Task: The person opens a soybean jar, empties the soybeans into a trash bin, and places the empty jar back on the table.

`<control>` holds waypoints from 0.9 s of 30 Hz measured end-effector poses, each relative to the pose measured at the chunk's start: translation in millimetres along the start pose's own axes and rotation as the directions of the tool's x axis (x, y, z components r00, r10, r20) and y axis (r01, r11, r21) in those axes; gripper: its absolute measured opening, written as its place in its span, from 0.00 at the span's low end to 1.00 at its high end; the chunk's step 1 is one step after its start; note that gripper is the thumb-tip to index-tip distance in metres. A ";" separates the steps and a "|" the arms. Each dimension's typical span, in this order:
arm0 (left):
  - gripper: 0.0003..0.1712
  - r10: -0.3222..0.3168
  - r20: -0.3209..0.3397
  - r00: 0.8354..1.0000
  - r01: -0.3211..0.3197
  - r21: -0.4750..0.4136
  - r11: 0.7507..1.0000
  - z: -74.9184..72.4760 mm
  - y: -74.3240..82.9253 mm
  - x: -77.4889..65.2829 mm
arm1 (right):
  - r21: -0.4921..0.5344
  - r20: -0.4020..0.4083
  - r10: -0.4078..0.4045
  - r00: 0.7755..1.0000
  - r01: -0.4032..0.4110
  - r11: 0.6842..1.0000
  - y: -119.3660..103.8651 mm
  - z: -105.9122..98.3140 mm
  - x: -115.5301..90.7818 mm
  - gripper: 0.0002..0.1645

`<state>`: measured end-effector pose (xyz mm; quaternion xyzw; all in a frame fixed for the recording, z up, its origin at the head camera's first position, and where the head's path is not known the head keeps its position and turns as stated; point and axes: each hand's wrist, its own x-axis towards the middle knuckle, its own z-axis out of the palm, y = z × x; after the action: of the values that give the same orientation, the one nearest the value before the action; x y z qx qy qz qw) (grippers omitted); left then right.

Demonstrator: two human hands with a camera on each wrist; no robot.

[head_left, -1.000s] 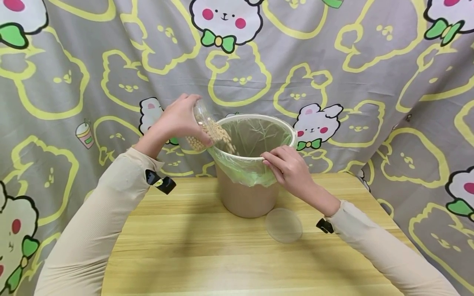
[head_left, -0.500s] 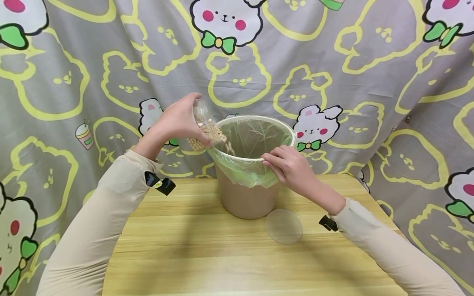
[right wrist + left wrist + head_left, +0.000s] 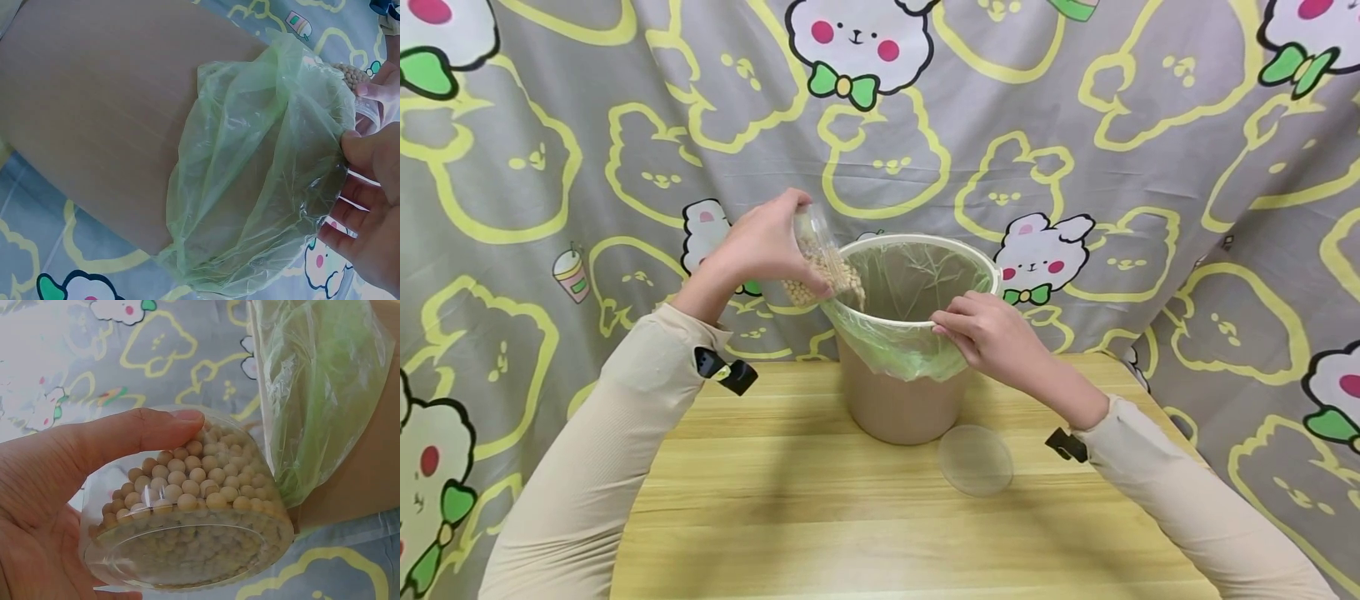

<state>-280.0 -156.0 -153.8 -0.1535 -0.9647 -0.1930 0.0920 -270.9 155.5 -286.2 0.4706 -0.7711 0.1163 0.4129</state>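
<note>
My left hand [image 3: 767, 242] grips a clear plastic jar [image 3: 811, 225], tipped over the left side of the rim of a beige bin [image 3: 898, 410]. Small round beige balls [image 3: 844, 279], like soybeans, spill from its mouth into the bin. From the left wrist view, the jar's base [image 3: 187, 556] faces the camera, with many balls still inside and the thumb lying along its side. A thin green bag [image 3: 902, 354] lines the bin and folds over the rim. At the front right, my right hand [image 3: 992, 342] pinches the rim and bag, thumb outside. The bin's bottom is hidden.
A translucent round lid [image 3: 976, 460] lies flat on the wooden table [image 3: 820, 525], just right of the bin's foot. Close behind hangs a grey curtain [image 3: 1045, 100] with cartoon prints.
Balls have kept running out of the jar, in a thinner stream than a second ago. The jar has hardly moved. My right forearm has shifted slightly to the right, its fingers staying on the rim.
</note>
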 end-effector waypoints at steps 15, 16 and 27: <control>0.69 0.023 -0.007 1.000 -0.023 0.029 0.999 0.5 4.5 2.3 | -0.017 0.008 0.006 1.000 -0.006 1.000 -0.2 0.5 -1.6 0.06; 0.69 0.024 -0.005 1.000 -0.024 0.032 0.999 0.7 4.8 2.5 | -0.017 0.007 0.006 1.000 -0.006 1.000 -0.3 0.4 -1.7 0.06; 0.72 0.063 -0.003 0.998 -0.062 0.076 0.995 3.1 5.8 4.3 | -0.014 -0.005 0.000 1.000 -0.001 1.000 -1.2 0.4 -1.3 0.06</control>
<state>-282.5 -148.6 -153.7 -0.1795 -0.9658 -0.1539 0.1063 -269.9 155.5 -287.7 0.4673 -0.7710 0.1121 0.4179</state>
